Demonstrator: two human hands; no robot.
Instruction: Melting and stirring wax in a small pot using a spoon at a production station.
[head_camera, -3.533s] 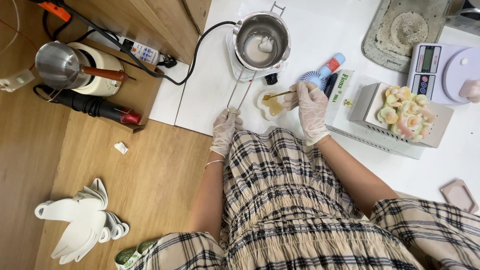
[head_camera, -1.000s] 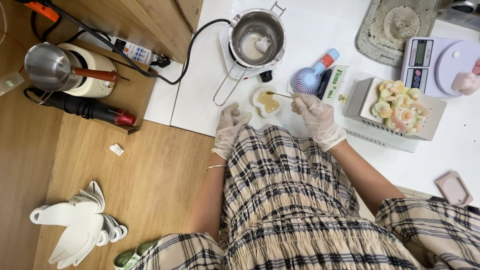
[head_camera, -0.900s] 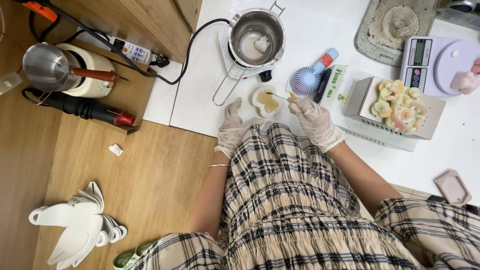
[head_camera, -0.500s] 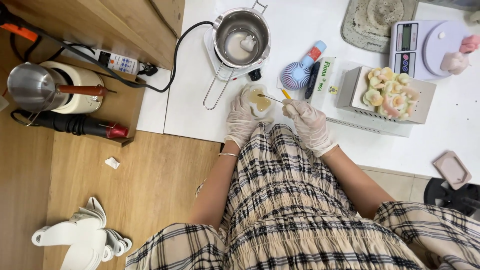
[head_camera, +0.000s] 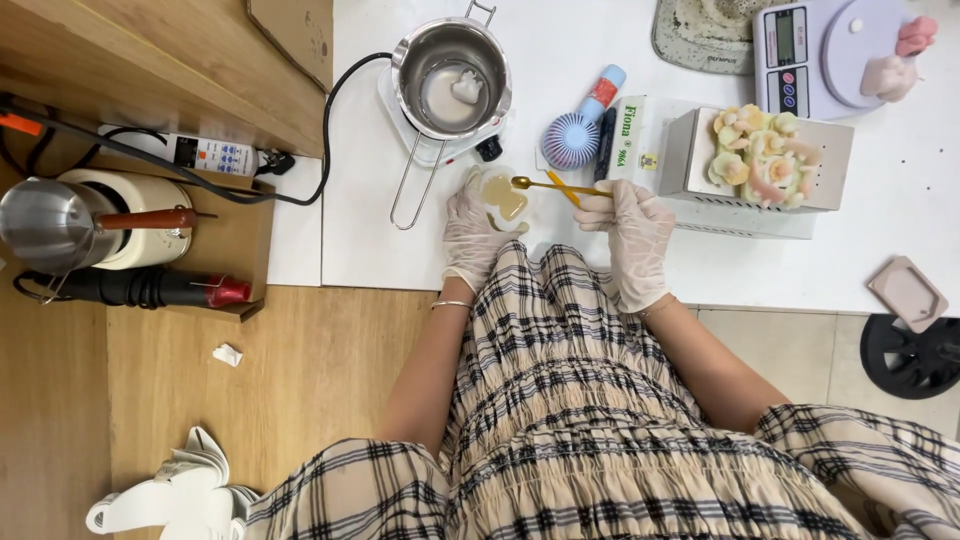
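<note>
Upper centre of frame, on white counter (head_camera: 620, 270): gloved left hand (head_camera: 468, 228) now cupping small white mould of amber liquid (head_camera: 503, 197), earlier untouched; gloved right hand (head_camera: 632, 222) pinching thin gold spoon (head_camera: 545, 185), lifted just above the liquid.

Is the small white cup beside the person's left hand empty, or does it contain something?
Not empty: the small white cup holds tan liquid, and the left hand steadies it.
</note>
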